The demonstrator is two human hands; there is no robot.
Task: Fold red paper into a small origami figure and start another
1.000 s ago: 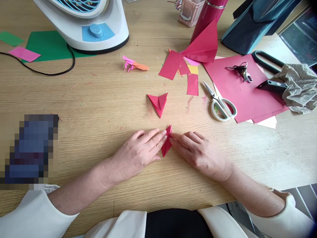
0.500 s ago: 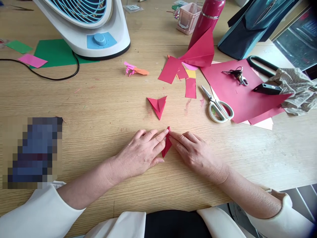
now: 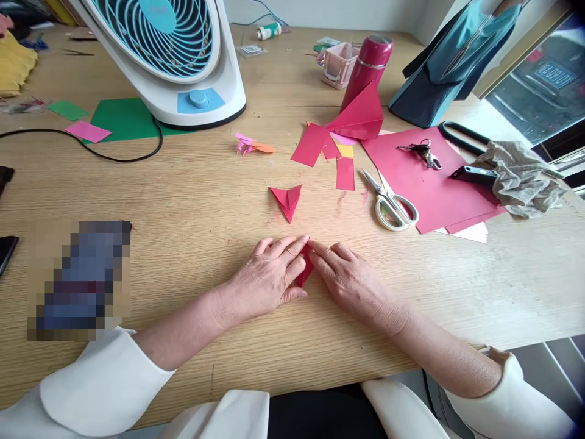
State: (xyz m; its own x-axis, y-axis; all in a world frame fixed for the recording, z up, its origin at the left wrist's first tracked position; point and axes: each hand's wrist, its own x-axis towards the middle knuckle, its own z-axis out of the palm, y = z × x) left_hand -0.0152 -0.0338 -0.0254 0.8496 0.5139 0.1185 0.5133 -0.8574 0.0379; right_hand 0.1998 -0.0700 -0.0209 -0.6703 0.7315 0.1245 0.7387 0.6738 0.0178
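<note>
A small folded red paper (image 3: 303, 273) lies on the table between my two hands, narrow and pointed, partly hidden by fingers. My left hand (image 3: 269, 274) presses it down from the left, fingertips on its upper end and thumb near its lower tip. From the right, my right hand (image 3: 350, 277) holds its edge with index and middle fingertips close to the left ones. Just beyond sits a second folded red paper (image 3: 287, 201), a triangular piece with two points, touched by neither hand.
White-handled scissors (image 3: 393, 207) lie right, beside red sheets (image 3: 411, 174) carrying keys (image 3: 426, 153). Red paper strips (image 3: 311, 144) and a pink-orange paper figure (image 3: 252, 144) lie farther back. A fan (image 3: 205, 100), red bottle (image 3: 361, 73) and teal bag (image 3: 439, 79) stand behind. Left is a blurred dark object (image 3: 82, 274).
The view has tilted up a little, showing more of the table's back. My hands stay on the folded paper, with the fingertips nearly in the same place.
</note>
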